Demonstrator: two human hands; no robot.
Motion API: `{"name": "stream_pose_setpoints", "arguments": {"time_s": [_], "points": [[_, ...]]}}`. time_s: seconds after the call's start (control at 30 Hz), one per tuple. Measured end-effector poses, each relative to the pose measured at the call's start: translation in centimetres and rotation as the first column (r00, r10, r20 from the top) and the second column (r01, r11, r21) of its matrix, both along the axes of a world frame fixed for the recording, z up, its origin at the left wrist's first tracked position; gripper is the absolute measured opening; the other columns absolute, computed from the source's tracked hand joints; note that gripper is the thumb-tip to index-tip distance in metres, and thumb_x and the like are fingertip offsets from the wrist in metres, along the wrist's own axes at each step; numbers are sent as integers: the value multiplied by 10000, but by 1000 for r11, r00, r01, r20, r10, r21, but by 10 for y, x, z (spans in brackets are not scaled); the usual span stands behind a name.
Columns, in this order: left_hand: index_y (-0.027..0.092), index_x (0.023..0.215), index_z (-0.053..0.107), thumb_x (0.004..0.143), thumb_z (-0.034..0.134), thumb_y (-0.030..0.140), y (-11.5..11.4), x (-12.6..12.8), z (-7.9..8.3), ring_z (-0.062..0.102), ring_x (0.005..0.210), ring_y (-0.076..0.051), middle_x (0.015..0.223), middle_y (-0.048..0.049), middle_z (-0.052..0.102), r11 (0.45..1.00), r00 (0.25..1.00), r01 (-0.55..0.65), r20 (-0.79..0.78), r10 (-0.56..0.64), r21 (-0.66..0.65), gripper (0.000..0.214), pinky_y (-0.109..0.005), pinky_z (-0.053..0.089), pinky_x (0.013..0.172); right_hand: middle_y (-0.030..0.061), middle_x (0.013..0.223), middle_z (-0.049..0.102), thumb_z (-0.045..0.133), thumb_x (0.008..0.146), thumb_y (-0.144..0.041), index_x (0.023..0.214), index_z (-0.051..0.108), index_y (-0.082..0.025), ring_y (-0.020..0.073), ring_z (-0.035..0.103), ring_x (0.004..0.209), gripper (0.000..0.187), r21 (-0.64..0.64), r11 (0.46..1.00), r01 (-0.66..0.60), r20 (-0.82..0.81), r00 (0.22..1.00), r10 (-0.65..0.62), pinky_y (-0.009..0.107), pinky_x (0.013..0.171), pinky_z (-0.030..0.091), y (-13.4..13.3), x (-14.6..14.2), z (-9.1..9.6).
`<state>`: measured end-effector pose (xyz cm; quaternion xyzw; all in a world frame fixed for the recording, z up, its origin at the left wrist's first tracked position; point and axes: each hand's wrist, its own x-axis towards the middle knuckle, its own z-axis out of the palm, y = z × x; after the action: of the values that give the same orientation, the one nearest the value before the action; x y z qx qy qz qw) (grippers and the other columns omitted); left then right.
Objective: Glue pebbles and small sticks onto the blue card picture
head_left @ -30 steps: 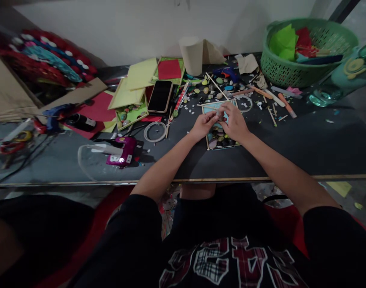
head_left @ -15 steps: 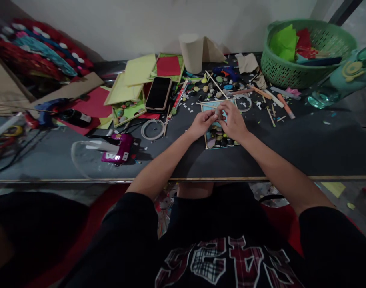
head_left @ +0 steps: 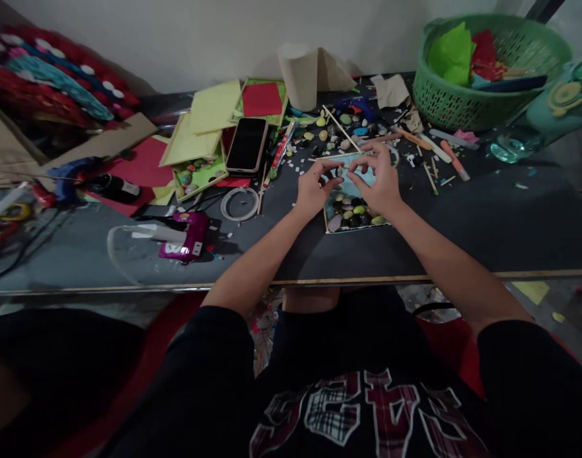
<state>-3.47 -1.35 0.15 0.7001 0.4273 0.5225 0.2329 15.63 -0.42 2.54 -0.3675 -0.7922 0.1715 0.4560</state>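
A small blue board (head_left: 352,191) framed with thin sticks lies on the dark table (head_left: 462,235), its lower half covered with coloured pebbles (head_left: 352,213). My left hand (head_left: 314,187) hovers over its upper left part and pinches a small pebble (head_left: 339,172) between thumb and fingertips. My right hand (head_left: 381,178) is above the board's upper right, fingers curled and partly spread, its fingertips close to the same pebble. Whether the right fingers touch the pebble is unclear.
Loose pebbles and sticks (head_left: 341,130) lie behind the board. A phone (head_left: 247,144), yellow and red paper (head_left: 209,121), a tape ring (head_left: 240,203) and a pink glue gun (head_left: 186,236) sit to the left. A green basket (head_left: 462,102) stands at the back right.
Both hands moved slightly up the board toward its top edge. My right fingers have spread apart and the pebble now shows between the two hands.
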Motion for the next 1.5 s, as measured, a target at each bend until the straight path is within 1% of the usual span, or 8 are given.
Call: {"name": "stream_pose_setpoints", "arguments": {"time_s": [0.23,0.37,0.5,0.67,0.8,1.1,1.27,1.5], "points": [[200,1089,713,928,668,345,-3,0,2,661,755,-117,1003,-36,759,992,981,-40,-183,62,120,221,-235,505,662,71,1215,581,606,923,-440,1201,487,-269,174,597,782,348,-53,998,-32,20,999,33,454,829,567,0,-4,-5],[194,1095,713,925,684,327,-5,-1,-2,668,763,-127,1016,-47,766,980,961,-54,-258,104,193,218,-249,529,723,51,1038,608,608,912,-386,1265,401,-251,195,593,788,431,-48,997,-60,30,998,61,469,825,562,0,-5,-9],[172,1078,721,920,689,291,-8,-3,-6,649,700,-127,957,-52,772,947,940,-84,-291,178,309,201,-246,527,694,62,1051,583,596,915,-366,1258,379,-233,201,609,808,427,-31,995,-99,50,994,100,473,815,559,2,-7,-14],[171,1106,703,984,571,403,-10,-5,-4,656,731,-159,930,-72,760,928,897,-73,-382,221,365,293,-286,529,715,33,1008,568,558,950,-355,1281,296,-262,199,623,837,433,-23,984,-175,30,984,176,476,799,575,4,-10,-18],[171,1168,672,1032,444,423,-9,-2,-1,681,899,-193,1100,-110,751,932,893,-24,-410,183,363,366,-346,545,856,25,994,534,517,962,-309,1261,272,-268,184,615,843,389,16,981,-194,-44,980,195,467,805,583,3,-14,-18],[167,1180,650,1057,369,448,-9,3,3,698,884,-170,1047,-95,750,918,915,1,-372,159,396,416,-308,566,825,47,1093,524,502,955,-253,1271,280,-258,208,616,1010,386,6,979,-204,-50,978,204,528,912,581,7,-15,-20],[165,1165,651,1050,385,467,-8,2,2,705,1051,-185,1115,-114,744,948,943,30,-322,78,318,419,-315,567,936,65,1155,541,504,959,-249,1290,292,-249,225,613,1091,393,-52,977,-208,-32,978,206,549,972,562,7,-11,-18],[215,1201,653,1024,460,484,-12,3,2,705,1114,-193,1140,-81,737,982,964,23,-265,29,190,375,-339,565,993,39,1014,568,543,947,-402,1242,351,-261,201,632,921,379,-90,972,-218,-108,972,208,476,841,597,4,-10,-13]]}}
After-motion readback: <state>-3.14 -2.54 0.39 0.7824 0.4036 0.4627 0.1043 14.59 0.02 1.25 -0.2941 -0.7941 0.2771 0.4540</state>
